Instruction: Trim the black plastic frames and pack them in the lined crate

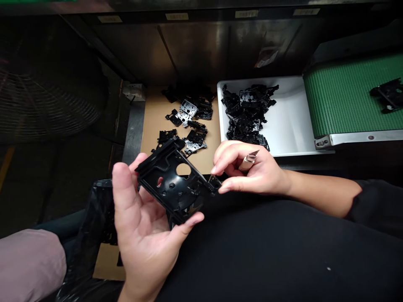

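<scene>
My left hand point(141, 226) cradles a flat black plastic moulded frame point(174, 180) with a round hole and several small cut-outs, fingers curled round its edges. My right hand point(248, 170) is closed round a small metal-tipped trimming knife point(250, 159), and its thumb and forefinger pinch a small tab at the frame's right corner point(215, 183). Both hands hover over my lap, which is covered in dark cloth.
Several loose black parts point(189, 119) lie on a cardboard sheet point(154, 117). A white tray point(289, 121) holds a heap of the same parts point(247, 115). A green conveyor belt point(343, 94) at right carries one part point(388, 94). A black bag point(94, 226) sits at lower left, a fan grille point(40, 105) at far left.
</scene>
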The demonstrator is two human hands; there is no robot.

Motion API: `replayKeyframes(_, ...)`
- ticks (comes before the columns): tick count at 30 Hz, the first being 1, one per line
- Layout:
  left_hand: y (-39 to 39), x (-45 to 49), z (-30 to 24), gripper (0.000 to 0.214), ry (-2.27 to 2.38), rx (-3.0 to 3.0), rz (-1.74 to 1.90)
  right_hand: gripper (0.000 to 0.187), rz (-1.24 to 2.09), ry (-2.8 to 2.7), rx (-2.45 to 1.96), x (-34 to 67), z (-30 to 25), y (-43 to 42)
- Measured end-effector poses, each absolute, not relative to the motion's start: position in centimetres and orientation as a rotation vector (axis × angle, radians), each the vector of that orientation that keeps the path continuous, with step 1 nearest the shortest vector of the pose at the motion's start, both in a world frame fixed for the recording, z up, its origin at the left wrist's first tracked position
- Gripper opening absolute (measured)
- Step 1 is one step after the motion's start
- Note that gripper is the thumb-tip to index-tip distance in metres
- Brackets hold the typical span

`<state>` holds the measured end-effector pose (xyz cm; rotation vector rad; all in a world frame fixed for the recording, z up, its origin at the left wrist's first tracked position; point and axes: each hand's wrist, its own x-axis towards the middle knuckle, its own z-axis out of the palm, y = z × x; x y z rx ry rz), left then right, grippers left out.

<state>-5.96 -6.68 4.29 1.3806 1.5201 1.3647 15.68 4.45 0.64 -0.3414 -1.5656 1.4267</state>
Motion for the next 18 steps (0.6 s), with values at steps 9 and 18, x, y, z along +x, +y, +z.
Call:
replayKeyframes(9, -6.57, -6.19, 4.28, 0.114, 1.515, 1.369, 1.369, 0.027, 1.478, -1.523, -0.332, 15.21, 0.67, 4.68)
replayKeyframes(18, -6.69, -6.25, 3.98, 0.121, 1.504, 1.347, 1.416, 0.025, 1.526, -1.543, -0.357, 15.09, 1.24, 4.75)
